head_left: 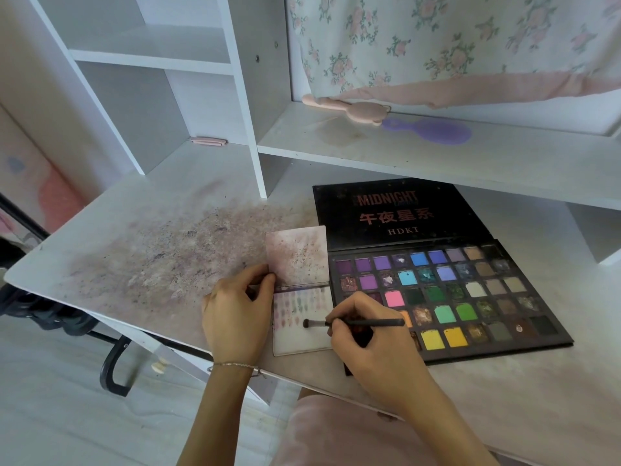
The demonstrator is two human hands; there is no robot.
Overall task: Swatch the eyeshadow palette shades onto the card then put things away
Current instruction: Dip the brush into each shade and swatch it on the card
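Pink cushion [353,432]: nearest, at bottom edge, just below desk front.
R hand [366,344]: fingers curled, pinching brush handle betw thumb & fingertips; wrist over palette's near-left corner.
Brush [356,322]: thin black handle lying nearly level, pointing right; dark bristle tip on the left, over the card's blank lower part. Can't tell if the tip touches.
L hand [235,317]: resting on desk just left of card, fingers bent, thumb & forefinger nipping the card's left edge at the fold. Thin chain bracelet [235,365] on wrist.
Swatch card [302,341]: white, flat on desk, touching palette's left side. Rows of small pink, purple, greenish dabs across its upper part; lower part bare.
Card flap [297,257]: hinged upper half, behind the swatches, smudged w/ pinkish dust & dark flecks.
Eyeshadow palette [450,297]: black, open flat on desk, right of card. Grid of pans: purples & blues far rows, pink, greens mid, yellows near row, browns & greys at right. Some pans broken up.
Palette lid [396,213]: lying back, reads MIDNIGHT, red Chinese characters, HDKT.
Desk [151,237]: white, wide patch of pink-grey powder stain left of card.
Shelf [403,153]: above & behind palette; pink bear-shaped mirror [349,107] & purple hairbrush [433,129] lie on it, touching.
Floral curtain [453,38]: farthest, hanging behind shelf.
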